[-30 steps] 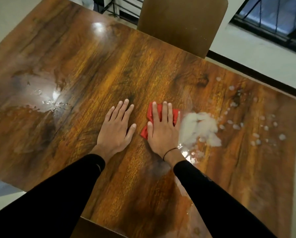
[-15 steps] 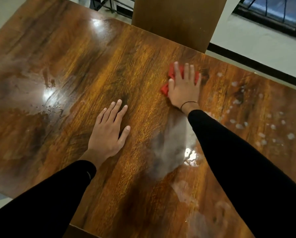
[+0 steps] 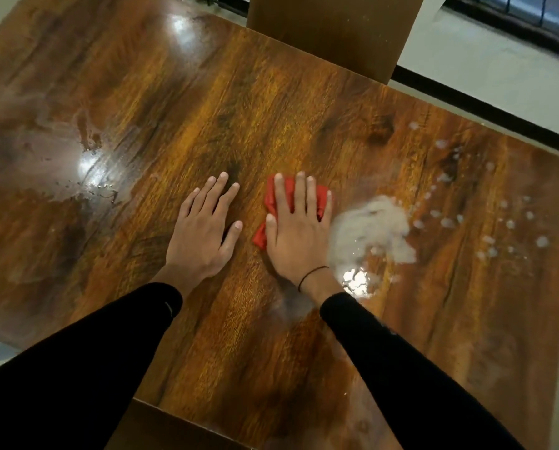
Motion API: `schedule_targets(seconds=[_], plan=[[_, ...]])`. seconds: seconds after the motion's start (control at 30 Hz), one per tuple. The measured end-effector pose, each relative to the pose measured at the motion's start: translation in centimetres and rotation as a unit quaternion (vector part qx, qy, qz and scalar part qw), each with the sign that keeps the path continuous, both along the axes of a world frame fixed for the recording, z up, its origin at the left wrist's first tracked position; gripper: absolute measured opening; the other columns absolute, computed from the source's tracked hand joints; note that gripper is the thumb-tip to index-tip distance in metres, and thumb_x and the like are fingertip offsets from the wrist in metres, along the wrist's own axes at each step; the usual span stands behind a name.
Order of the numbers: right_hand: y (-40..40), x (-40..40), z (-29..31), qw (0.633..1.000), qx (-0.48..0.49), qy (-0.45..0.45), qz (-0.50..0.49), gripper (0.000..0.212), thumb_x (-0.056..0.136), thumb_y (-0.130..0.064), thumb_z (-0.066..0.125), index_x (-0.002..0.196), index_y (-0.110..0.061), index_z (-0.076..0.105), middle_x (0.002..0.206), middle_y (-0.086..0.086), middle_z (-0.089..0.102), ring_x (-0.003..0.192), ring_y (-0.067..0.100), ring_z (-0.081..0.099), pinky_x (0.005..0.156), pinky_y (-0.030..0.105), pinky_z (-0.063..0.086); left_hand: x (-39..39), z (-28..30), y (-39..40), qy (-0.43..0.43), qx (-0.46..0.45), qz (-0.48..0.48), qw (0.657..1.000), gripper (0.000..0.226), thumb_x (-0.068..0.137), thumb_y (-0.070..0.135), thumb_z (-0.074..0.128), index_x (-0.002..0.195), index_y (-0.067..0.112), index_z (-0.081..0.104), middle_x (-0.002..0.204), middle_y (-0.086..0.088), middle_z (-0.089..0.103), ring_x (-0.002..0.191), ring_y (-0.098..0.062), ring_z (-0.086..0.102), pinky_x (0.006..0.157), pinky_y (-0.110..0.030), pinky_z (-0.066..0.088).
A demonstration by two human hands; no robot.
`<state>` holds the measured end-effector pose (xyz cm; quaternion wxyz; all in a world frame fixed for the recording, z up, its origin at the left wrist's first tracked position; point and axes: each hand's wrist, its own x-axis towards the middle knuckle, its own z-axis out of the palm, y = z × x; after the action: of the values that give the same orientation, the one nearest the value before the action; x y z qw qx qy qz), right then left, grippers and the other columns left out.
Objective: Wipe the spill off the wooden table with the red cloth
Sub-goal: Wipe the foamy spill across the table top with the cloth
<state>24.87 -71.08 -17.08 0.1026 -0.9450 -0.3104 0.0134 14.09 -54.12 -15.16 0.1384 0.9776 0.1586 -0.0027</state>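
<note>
From the head view, the right hand (image 3: 299,235) lies flat with fingers spread on the red cloth (image 3: 318,203), pressing it to the wooden table (image 3: 271,102); the cloth shows beyond the fingers and by the thumb. Just to that hand's right, touching its outer edge, spreads the whitish foamy spill (image 3: 373,228), with small droplets scattered farther right. The left hand (image 3: 203,233) rests open and empty, palm down, just beside the right hand's thumb side.
</note>
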Motion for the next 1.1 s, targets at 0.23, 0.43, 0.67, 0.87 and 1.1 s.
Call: schedule_targets(seconds=[0.23, 0.43, 0.67, 0.87, 1.1], plan=[[-7.1, -4.9, 0.1, 0.992, -0.025, 0.011, 0.122, 0.071, 0.119, -0.051, 0.027, 0.184, -0.027, 0.012, 0.190, 0.014, 0.012, 0.178, 0.034, 0.006, 0.141, 0.065, 0.005, 0.1, 0.2, -0.2, -0.006, -0.010, 0.003, 1.000, 0.069, 0.115, 0.049, 0.036, 0.176, 0.018, 0.028, 0.186, -0.007, 0.016, 0.173, -0.027, 0.012, 0.140, -0.049, 0.009], [-4.0, 1.2, 0.9, 0.999, -0.027, 0.000, -0.029, 0.072, 0.116, -0.048, 0.032, 0.183, -0.024, 0.021, 0.186, 0.019, 0.025, 0.175, 0.039, 0.017, 0.140, 0.068, 0.010, -0.1, 0.4, -0.3, -0.010, -0.012, 0.001, 1.000, 0.068, 0.116, 0.048, 0.036, 0.176, 0.017, 0.028, 0.186, -0.009, 0.016, 0.173, -0.028, 0.012, 0.140, -0.050, 0.009], [-0.8, -3.1, 1.2, 0.999, -0.027, 0.021, 0.012, 0.073, 0.116, -0.048, 0.032, 0.183, -0.022, 0.018, 0.188, 0.019, 0.020, 0.176, 0.038, 0.014, 0.139, 0.070, 0.011, -0.5, 0.6, -0.4, -0.017, -0.022, 0.007, 1.000, 0.064, 0.116, 0.032, 0.045, 0.176, 0.016, 0.029, 0.186, -0.009, 0.017, 0.173, -0.028, 0.014, 0.140, -0.049, 0.010], [-1.7, -13.0, 1.5, 0.998, -0.006, 0.054, 0.042, 0.072, 0.117, -0.045, 0.035, 0.183, -0.022, 0.016, 0.189, 0.016, 0.014, 0.177, 0.035, 0.005, 0.139, 0.068, 0.008, -0.7, 0.8, -0.3, -0.029, -0.053, 0.024, 0.998, 0.058, 0.117, 0.025, 0.040, 0.174, 0.014, 0.034, 0.185, -0.010, 0.021, 0.172, -0.027, 0.016, 0.140, -0.046, 0.010], [-9.2, -16.2, 1.2, 0.997, -0.047, 0.054, 0.043, 0.074, 0.119, -0.049, 0.035, 0.184, -0.031, 0.006, 0.191, 0.010, 0.008, 0.178, 0.030, 0.001, 0.141, 0.064, 0.005, -0.8, 0.9, -0.3, -0.020, -0.039, 0.011, 0.999, 0.064, 0.117, 0.039, 0.039, 0.175, 0.013, 0.030, 0.186, -0.010, 0.017, 0.173, -0.028, 0.013, 0.141, -0.047, 0.008]])
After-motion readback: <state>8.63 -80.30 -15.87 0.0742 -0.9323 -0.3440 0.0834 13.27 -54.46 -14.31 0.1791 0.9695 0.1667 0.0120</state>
